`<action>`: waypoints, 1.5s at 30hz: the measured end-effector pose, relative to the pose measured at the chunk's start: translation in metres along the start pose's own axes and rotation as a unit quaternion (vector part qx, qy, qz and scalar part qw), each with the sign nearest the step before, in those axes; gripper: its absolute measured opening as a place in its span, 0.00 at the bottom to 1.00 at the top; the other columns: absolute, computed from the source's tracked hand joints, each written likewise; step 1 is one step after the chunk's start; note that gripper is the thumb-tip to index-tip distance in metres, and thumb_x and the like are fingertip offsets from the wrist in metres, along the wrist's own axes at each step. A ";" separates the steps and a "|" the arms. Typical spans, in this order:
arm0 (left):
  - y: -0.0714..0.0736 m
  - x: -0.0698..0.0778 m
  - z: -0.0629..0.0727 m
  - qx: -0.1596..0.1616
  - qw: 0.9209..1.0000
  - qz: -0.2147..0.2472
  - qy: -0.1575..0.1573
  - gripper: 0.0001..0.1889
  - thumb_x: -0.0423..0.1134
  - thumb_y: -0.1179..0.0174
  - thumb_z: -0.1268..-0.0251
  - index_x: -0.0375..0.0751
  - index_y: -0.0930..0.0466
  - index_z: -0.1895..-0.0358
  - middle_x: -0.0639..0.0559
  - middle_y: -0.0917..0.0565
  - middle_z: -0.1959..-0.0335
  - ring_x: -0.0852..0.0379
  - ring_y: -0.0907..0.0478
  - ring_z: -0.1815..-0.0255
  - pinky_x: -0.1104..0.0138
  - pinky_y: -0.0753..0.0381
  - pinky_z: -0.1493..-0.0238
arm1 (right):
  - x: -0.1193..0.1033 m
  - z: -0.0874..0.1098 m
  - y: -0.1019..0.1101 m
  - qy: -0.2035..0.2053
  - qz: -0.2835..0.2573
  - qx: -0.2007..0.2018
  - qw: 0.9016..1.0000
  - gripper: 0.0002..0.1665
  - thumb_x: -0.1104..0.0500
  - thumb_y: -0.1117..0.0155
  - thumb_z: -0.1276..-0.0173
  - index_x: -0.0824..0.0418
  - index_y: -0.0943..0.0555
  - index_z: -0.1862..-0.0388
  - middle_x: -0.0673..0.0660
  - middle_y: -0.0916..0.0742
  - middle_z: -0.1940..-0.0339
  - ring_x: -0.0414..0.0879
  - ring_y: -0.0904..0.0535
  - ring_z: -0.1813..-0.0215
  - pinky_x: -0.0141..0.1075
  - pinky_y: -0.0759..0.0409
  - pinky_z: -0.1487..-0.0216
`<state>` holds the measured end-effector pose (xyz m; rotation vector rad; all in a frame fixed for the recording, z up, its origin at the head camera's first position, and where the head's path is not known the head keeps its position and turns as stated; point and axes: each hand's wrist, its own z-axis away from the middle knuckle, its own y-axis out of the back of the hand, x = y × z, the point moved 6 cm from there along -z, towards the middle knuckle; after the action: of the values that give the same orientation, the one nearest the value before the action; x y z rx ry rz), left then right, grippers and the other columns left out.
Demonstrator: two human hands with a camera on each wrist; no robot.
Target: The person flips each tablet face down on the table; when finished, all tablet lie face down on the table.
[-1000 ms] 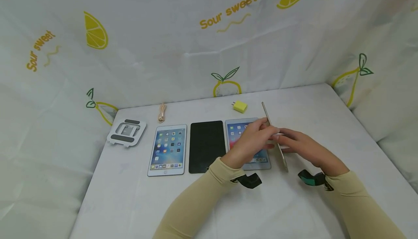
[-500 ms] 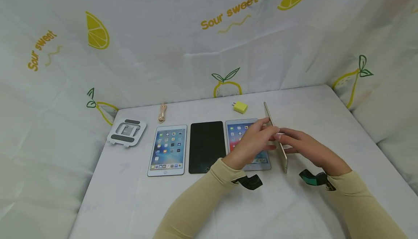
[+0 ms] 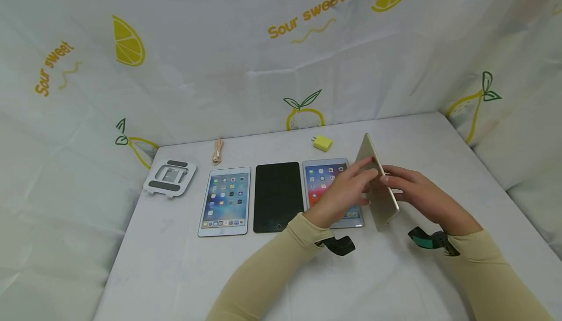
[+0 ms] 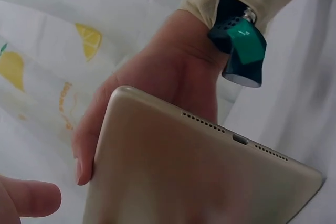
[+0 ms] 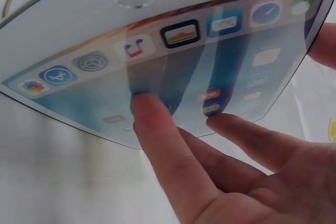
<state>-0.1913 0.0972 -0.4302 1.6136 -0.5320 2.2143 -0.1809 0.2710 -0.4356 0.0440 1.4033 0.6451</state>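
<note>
A tablet with a gold-toned back (image 3: 381, 199) stands tilted on edge between my two hands, right of the row of tablets. My left hand (image 3: 344, 191) holds it from the back side, fingers at its upper edge. My right hand (image 3: 423, 194) supports the screen side. In the right wrist view, right fingertips (image 5: 152, 114) meet the lit screen (image 5: 105, 93), below the home button. Charging port and speaker holes (image 4: 240, 139) show along the bottom edge in the left wrist view; the left thumb (image 4: 34, 199) shows beside it, the other left fingers hidden.
Left of my hands lie a white tablet (image 3: 226, 201), a black tablet (image 3: 278, 196) and another white-framed tablet (image 3: 318, 177), partly under my left hand. A yellow charger plug (image 3: 322, 143), a coiled cable (image 3: 217, 151) and a grey folding stand (image 3: 171, 178) lie farther back.
The held tablet has turned from nearly edge-on to showing more of its gold back, its near end swinging right. Both hands have shifted slightly right with it.
</note>
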 end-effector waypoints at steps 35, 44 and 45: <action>-0.006 -0.028 -0.012 -0.035 0.994 -0.084 0.053 0.28 0.57 0.46 0.16 0.56 0.26 0.20 0.63 0.26 0.20 0.56 0.30 0.18 0.56 0.27 0.18 | 0.039 0.042 0.053 -0.094 0.168 0.118 0.974 0.38 0.48 0.45 0.12 0.73 0.35 0.18 0.80 0.20 0.31 0.60 0.11 0.43 0.55 0.14 0.45; -0.005 -0.032 -0.012 -0.017 0.993 -0.084 0.081 0.27 0.57 0.41 0.20 0.53 0.21 0.25 0.60 0.21 0.26 0.51 0.23 0.26 0.54 0.21 0.22 | 0.057 0.038 0.052 -0.135 0.170 0.127 0.968 0.41 0.44 0.46 0.12 0.77 0.33 0.21 0.84 0.24 0.29 0.74 0.20 0.35 0.56 0.12 0.47; -0.005 -0.032 -0.011 -0.018 0.993 -0.087 0.080 0.27 0.58 0.41 0.20 0.53 0.21 0.25 0.60 0.21 0.26 0.51 0.23 0.26 0.54 0.21 0.23 | 0.058 0.037 0.051 -0.142 0.168 0.125 0.968 0.42 0.42 0.47 0.12 0.77 0.33 0.21 0.84 0.25 0.27 0.75 0.21 0.33 0.59 0.13 0.44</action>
<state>-0.1888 0.1056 -0.4634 1.3927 -0.3704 2.1670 -0.1655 0.3515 -0.4597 0.5642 1.1989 0.7052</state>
